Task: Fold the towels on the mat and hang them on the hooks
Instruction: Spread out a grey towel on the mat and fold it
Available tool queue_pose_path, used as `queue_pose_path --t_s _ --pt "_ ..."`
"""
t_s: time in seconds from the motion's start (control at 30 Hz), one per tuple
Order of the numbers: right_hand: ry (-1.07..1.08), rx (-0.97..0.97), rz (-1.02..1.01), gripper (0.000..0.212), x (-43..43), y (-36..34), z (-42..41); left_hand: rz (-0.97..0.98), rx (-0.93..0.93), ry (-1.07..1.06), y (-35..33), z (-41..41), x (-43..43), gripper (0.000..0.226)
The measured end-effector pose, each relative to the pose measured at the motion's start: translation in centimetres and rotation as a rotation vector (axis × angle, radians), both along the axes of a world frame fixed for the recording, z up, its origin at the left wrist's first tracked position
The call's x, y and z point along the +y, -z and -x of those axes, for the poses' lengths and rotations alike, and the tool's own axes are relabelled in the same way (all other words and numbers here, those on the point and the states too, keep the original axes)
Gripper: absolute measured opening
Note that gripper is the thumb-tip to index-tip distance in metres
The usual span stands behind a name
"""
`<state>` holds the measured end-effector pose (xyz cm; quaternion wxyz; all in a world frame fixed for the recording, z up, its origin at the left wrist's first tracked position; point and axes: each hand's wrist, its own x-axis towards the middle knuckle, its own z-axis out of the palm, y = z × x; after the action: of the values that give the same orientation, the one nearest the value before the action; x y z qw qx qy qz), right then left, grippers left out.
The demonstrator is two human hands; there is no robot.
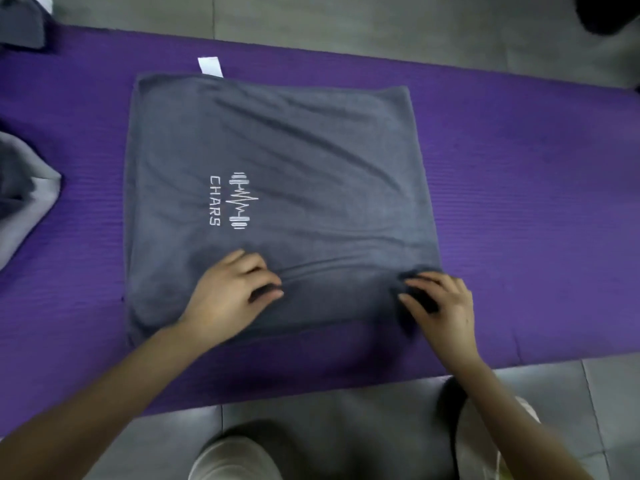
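Your left hand (232, 292) sits on the grey towel (311, 150), a little in from its near edge, with the fingers curled down and pinching up a ridge of cloth. Your right hand (440, 306) is at the towel's near right corner, fingers curled round the bunched corner (the cloth looks dark and rumpled under them). A crease runs across the towel between the two hands.

The towel lies folded to a rough square on the purple mat (519, 168). It has a white logo (232, 200) reading CHARS left of its middle, and a white label (210, 66) sticks out past its far edge.

Left of the towel, well apart, a second grey towel (20, 195) lies crumpled on the mat. Past the mat on the towel's near side is grey floor (346, 410), where your knees (235, 459) show.
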<state>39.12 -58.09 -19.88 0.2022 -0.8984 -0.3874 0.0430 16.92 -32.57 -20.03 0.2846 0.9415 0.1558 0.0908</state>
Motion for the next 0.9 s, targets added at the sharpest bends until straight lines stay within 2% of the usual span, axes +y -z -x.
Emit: queue_pose_path --t_s 0.1,0.17,0.23,0.37,0.43,0.57,0.73,0.9 --pt "0.012 -0.07 0.094 0.039 -1.2 0.8 -0.6 -0.081 0.107 0.043 0.4 0.6 -1.4 0.032" --pt "-0.031 -0.08 0.059 0.037 -1.7 0.7 -1.0 -0.127 0.11 0.031 0.3 0.9 -1.6 0.023" --pt "-0.097 -0.082 -0.002 0.032 -2.2 0.2 -1.0 -0.15 0.113 0.041 -0.1 1.5 -1.8 0.025" --pt "-0.242 -0.039 0.038 0.027 -2.1 0.6 -0.4 -0.155 0.15 0.073 0.1 2.8 -2.1 0.028" --pt "-0.24 0.004 0.052 0.026 -2.1 1.1 -0.4 -0.108 0.167 0.055 0.4 3.1 -2.0 0.026" --pt "-0.195 0.073 0.053 0.025 -2.0 1.2 -0.3 -0.156 0.153 0.044 -0.3 2.7 -2.5 0.01" --pt "-0.262 0.042 0.096 0.026 -2.5 0.5 -0.9 -0.195 0.12 0.032 -1.3 3.5 -3.9 0.021" --pt "-0.365 -0.05 0.093 0.024 -3.6 0.2 -0.7 -0.092 0.174 0.026 -0.1 4.3 -4.4 0.027"
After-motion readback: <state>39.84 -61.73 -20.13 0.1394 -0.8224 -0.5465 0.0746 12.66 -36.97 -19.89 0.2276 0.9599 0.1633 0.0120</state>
